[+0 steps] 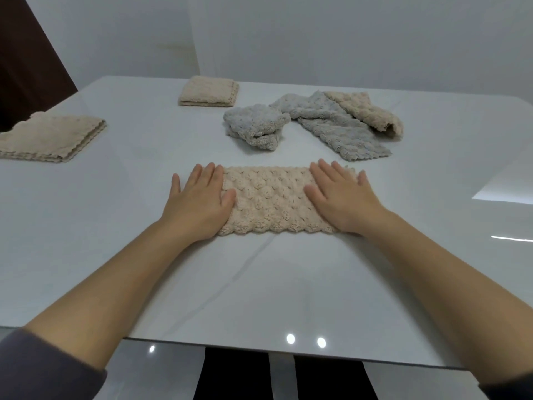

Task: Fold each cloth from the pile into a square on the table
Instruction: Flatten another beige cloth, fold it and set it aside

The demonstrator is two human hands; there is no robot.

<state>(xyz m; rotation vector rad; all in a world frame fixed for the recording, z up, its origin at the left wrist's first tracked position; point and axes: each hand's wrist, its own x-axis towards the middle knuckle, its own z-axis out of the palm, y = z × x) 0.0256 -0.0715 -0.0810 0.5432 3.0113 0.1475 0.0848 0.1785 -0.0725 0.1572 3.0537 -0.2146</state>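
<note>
A beige bobbled cloth (269,199) lies folded into a wide strip on the white table (259,284) in front of me. My left hand (199,202) presses flat on its left end, fingers straight. My right hand (341,197) presses flat on its right end the same way. Behind the strip lies the pile: a crumpled grey cloth (255,127), a long grey cloth (337,127) and a beige cloth (366,111) lying partly on it.
A folded beige square (209,90) sits at the back of the table. A stack of folded beige cloths (49,138) lies at the far left edge. A dark door (26,67) stands beyond the left corner. The table's near edge runs below my forearms.
</note>
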